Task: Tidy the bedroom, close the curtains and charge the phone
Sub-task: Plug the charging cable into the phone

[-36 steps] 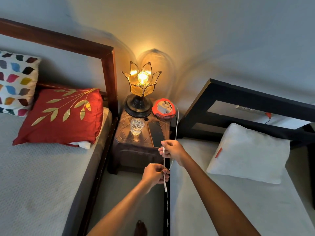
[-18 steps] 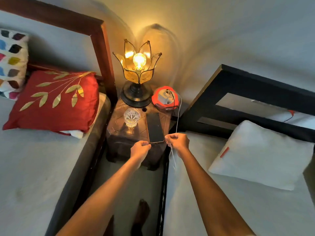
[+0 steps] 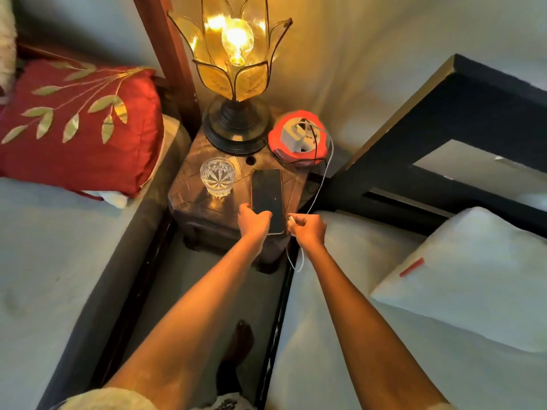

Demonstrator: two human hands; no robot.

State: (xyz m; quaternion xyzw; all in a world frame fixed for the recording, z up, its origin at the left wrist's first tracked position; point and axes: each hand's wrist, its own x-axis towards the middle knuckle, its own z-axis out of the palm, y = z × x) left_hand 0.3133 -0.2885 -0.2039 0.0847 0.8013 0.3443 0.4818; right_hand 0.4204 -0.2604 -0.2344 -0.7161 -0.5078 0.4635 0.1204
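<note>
A dark phone [image 3: 267,199] is seen lying face up on the small dark worktop [image 3: 195,202] between two beds, its long side running from 12 to 6 o'clock. Its near left corner is gripped by the left hand [image 3: 254,222], whose fingers are curled shut over the edge while the thumb is set against the left side. At 3 o'clock of the phone's near end, just beside it, the right hand [image 3: 306,229] is closed around the plug end of a white charging cable [image 3: 318,190]; the small white plug is pointed toward the phone's bottom edge, and whether it touches cannot be told. From this hand the cable is led up toward 1 o'clock to a white adapter seated in a round red extension socket [image 3: 297,140] at the worktop's back right corner, and a slack loop is left hanging below the wrist toward 6 o'clock. A cut-glass tumbler [image 3: 217,176] is placed at 9 o'clock of the phone, near it but apart. At 12 o'clock a lit lotus-shaped lamp [image 3: 233,69] is stood on a dark round base. A red cushion [image 3: 80,125] with gold leaves is laid on the bed at 9 o'clock, and a white pillow [image 3: 473,276] on the bed at 3 o'clock.
</note>
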